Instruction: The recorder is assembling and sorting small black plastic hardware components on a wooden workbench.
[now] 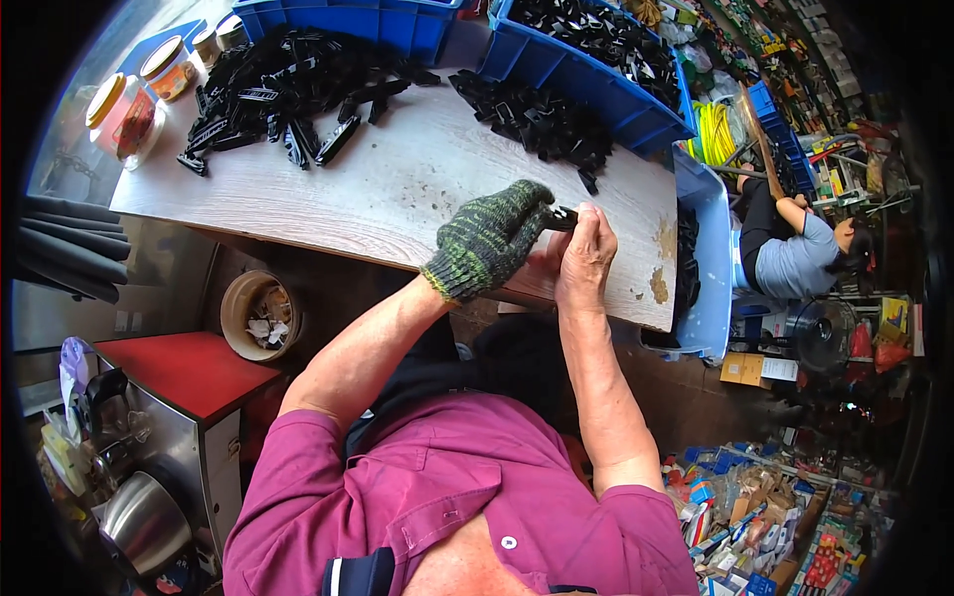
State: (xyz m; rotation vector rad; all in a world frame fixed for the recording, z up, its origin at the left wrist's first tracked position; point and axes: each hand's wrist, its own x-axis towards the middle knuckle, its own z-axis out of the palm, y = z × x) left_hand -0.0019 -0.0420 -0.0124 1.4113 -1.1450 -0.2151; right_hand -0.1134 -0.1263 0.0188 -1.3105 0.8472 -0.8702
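My left hand point(492, 236), in a dark green knitted glove, and my bare right hand point(588, 253) meet above the front edge of the table point(397, 179). Between them they grip a small black plastic piece point(562, 218); its exact kind is too small to make out. The fingers of both hands are closed on it. Beyond the hands, to the right, lies a heap of small black plastic parts point(537, 114). A larger pile of longer black plastic parts point(288, 84) covers the table's far left.
Blue crates point(586, 74) stand along the table's back, one filled with black parts. A pale blue bin point(708, 248) sits at the right edge. Jars point(124, 114) stand far left. Below are a waste bucket point(260, 316) and red-topped cabinet point(184, 370). Another person point(795, 258) sits at right.
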